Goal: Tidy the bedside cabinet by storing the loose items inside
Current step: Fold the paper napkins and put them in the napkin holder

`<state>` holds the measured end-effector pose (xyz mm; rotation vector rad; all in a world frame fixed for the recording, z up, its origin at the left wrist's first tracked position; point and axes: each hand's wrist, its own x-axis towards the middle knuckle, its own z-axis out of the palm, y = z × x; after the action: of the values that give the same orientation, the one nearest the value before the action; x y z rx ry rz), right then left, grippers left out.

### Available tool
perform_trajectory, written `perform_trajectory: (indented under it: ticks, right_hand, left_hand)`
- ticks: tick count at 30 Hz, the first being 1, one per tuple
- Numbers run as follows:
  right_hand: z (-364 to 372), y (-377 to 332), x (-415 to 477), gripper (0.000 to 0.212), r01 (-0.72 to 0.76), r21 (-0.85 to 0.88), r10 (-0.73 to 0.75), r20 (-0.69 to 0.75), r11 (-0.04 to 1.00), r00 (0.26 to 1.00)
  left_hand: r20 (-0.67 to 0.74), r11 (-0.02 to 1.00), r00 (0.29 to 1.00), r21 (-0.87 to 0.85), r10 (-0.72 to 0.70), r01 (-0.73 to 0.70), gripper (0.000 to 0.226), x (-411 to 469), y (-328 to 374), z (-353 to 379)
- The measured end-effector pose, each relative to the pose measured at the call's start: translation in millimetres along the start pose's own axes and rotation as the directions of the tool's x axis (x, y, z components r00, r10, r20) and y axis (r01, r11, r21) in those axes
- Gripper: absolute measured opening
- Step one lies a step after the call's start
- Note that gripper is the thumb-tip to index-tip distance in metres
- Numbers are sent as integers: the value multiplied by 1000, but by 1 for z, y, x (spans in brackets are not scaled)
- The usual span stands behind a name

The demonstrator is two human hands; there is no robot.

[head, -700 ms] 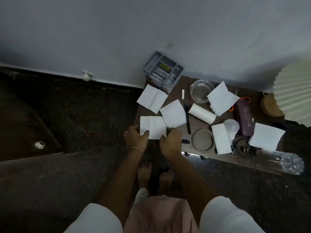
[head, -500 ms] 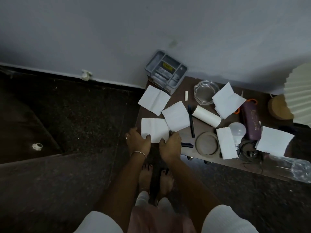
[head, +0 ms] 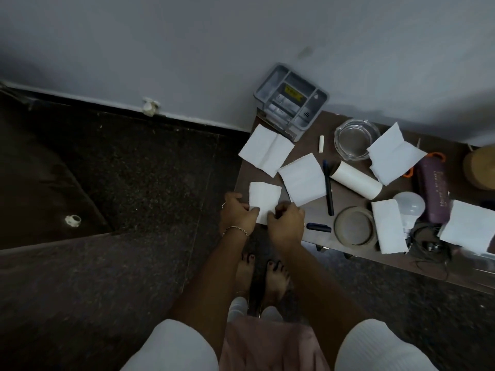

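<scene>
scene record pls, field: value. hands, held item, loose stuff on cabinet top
held item: small white paper tissue, near left corner of the brown cabinet top
left hand: pinches its near edge
right hand: pinches its near edge
other white tissues: five, spread over the top
loose items: black pen, black pen cap, cardboard tube, clear glass ashtray, white light bulb
organiser: grey plastic divided tray, far left corner, by the wall

Support: dark brown wooden cabinet top [head: 351, 199] | far left corner: grey plastic compartment organiser [head: 290, 100] | middle: clear glass ashtray [head: 356, 139], small white stick [head: 321, 143], dark pen [head: 328, 187], cream cardboard tube [head: 356, 179], black pen cap [head: 318, 227] and round brown ring [head: 355, 226] are laid | right: white light bulb [head: 408, 203], purple bottle [head: 434, 194], black cable [head: 428, 245] | near left edge: white folded paper tissue [head: 263, 199] | five more white tissues [head: 302, 178] are scattered across.
</scene>
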<state>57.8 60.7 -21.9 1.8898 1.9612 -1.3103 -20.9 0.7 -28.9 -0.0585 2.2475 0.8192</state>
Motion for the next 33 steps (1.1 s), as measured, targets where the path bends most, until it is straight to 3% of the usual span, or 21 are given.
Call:
perform_trajectory:
  ticks: [4, 11, 15, 19, 22, 24, 29, 33]
  right_hand:
    - [4, 1, -2, 20, 36, -24, -37, -18, 999, 999]
    - [7, 7, -7, 42, 89, -6, -89, -45, 996, 995]
    - [4, 7, -7, 36, 102, 54, -100, -34, 993, 994]
    - [-1, 5, -15, 23, -7, 250, 19, -47, 968, 999]
    - [-7, 3, -23, 30, -205, 485, 178, 103, 850, 979]
    - [-14, 0, -29, 38, -346, 623, 219, 273, 702, 937]
    - [-23, -6, -36, 63, -582, 683, 192, 562, 442, 805]
    - [-24, -13, -35, 60, -615, 735, 135, 605, 287, 785]
  left_hand:
    - [4, 998, 1000, 64, 20, -20, 41, 4, -4, -2]
    - [-21, 954, 992, 278, 121, -111, 12, 4, -10, 2]
    - [-30, 989, 991, 79, 129, -127, 10, -1, -8, -2]
    - [52, 965, 997, -255, -55, 67, 10, -8, 4, -14]
    - [237, 804, 954, -522, -183, 284, 11, -19, 11, -25]
    - [327, 699, 927, -619, -184, 357, 16, -29, 15, -32]
    - [428, 577, 883, -679, -193, 455, 13, -36, 18, -38]
    - [468, 517, 861, -696, -198, 498, 15, -32, 14, -37]
